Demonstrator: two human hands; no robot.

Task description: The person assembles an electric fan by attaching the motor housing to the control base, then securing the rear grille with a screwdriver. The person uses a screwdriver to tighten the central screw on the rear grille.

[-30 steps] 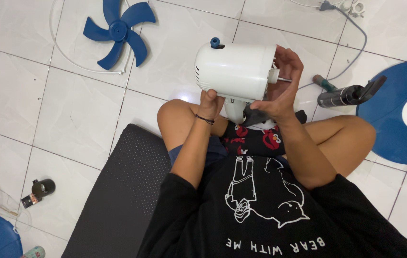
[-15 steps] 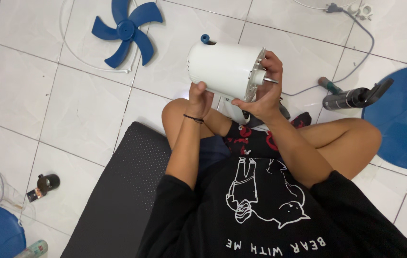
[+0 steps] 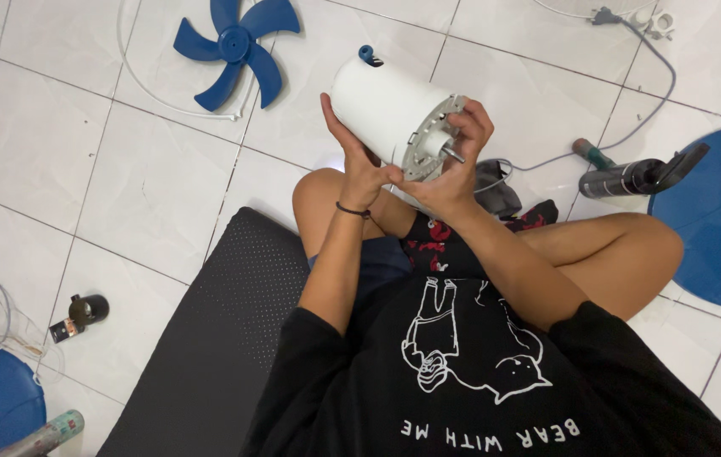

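White plastic motor housing (image 3: pixel 381 106) is up in the air over your lap, tilted, w/ both hands on it. Left hand (image 3: pixel 359 161) cups the underside, fingers loosely curled; right hand (image 3: pixel 453 165) closes round the front plate, fingertips near the bare shaft (image 3: pixel 453 155). Risk: smooth casing slips & drops onto the tiled floor (image 3: pixel 123 186), or the shaft pokes your fingers if the grip shifts.
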